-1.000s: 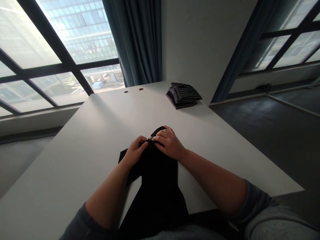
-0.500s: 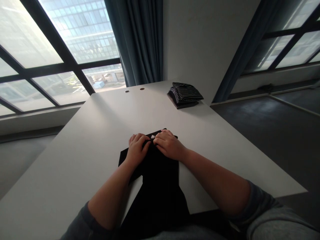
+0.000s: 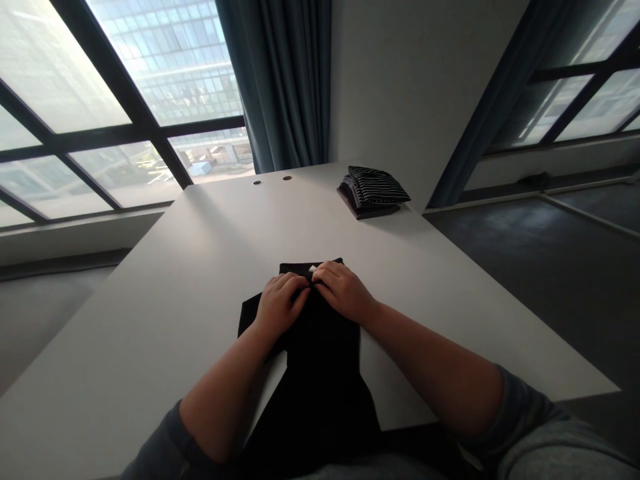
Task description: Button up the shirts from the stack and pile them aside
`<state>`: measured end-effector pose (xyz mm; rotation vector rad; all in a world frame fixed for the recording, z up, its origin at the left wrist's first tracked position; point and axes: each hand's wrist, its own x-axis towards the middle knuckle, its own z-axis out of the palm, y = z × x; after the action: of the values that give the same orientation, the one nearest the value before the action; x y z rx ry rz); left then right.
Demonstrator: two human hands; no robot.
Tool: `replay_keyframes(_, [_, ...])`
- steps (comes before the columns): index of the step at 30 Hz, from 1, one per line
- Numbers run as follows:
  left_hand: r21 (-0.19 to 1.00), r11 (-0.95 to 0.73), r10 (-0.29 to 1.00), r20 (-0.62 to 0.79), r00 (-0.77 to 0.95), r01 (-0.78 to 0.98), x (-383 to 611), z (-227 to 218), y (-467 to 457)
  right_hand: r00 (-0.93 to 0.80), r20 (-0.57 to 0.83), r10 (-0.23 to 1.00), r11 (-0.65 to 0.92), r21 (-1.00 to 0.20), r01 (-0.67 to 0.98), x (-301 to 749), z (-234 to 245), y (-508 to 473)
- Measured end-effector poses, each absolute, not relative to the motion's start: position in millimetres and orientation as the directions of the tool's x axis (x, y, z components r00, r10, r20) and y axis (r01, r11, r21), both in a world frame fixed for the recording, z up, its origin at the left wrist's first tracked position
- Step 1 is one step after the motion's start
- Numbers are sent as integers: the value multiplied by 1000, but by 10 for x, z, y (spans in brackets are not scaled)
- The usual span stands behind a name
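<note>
A black garment lies on the white table, its lower part hanging over the near edge towards me. My left hand and my right hand rest side by side on its far end. Both have curled fingers pressed onto the cloth near a small white tag. The fingertips meet at the garment's top edge.
A folded stack of black and white striped cloth sits at the table's far right corner. Two round cable holes are near the far edge. Large windows and dark curtains stand behind; the floor drops away on the right.
The raised far end of the black garment has been laid down flat on the table. Both hands have lowered with it and now press on it.
</note>
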<state>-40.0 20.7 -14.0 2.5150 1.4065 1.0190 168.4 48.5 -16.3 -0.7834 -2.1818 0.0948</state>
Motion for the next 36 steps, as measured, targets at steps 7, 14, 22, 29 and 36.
replay_keyframes(7, [226, -495, 799, 498, 337, 839, -301, -81, 164, -471, 712, 521, 837, -319, 445, 1654, -267, 514])
replay_keyframes(14, [314, -518, 834, 391, 389, 796, -361, -72, 198, -511, 693, 508, 860, -375, 347, 1697, -299, 566])
replay_keyframes(22, [700, -504, 854, 315, 415, 506, -473, -116, 282, -599, 670, 439, 895, -270, 355, 1752, -262, 612])
replay_keyframes(29, [913, -319, 865, 171, 472, 255, -534, -98, 297, -605, 667, 434, 901, -313, 302, 1738, -228, 585])
replay_keyframes(36, [967, -188, 925, 116, 361, 170, -515, -208, 313, -594, 658, 463, 886, -356, 297, 1714, -225, 559])
